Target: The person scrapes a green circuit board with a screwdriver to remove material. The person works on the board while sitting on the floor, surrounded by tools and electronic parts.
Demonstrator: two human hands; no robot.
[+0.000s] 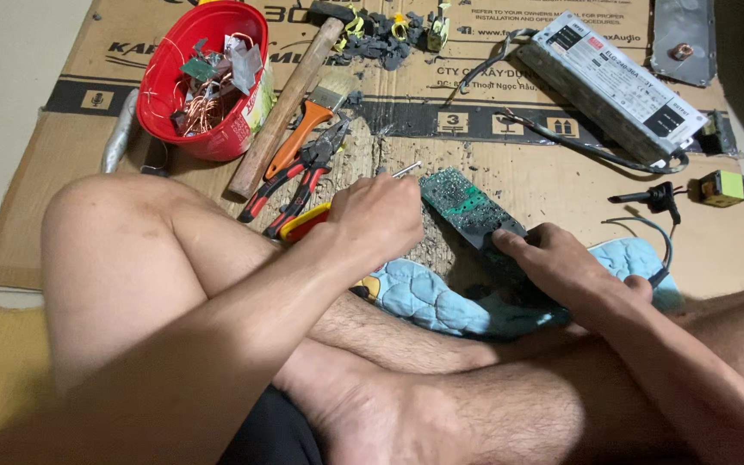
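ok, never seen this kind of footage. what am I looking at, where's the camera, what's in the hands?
There is one picture, from a camera worn on a person's head, looking down at their own bare hands and crossed legs. No machine is involved. They sit on flattened cardboard. The left hand grips a screwdriver with a red and yellow handle; its metal tip points at a green circuit board. The right hand presses the board down on a light blue cloth. Also on the cardboard: a red bowl with copper wire scraps, a hammer, a paintbrush, red-handled pliers and a long grey power supply box.
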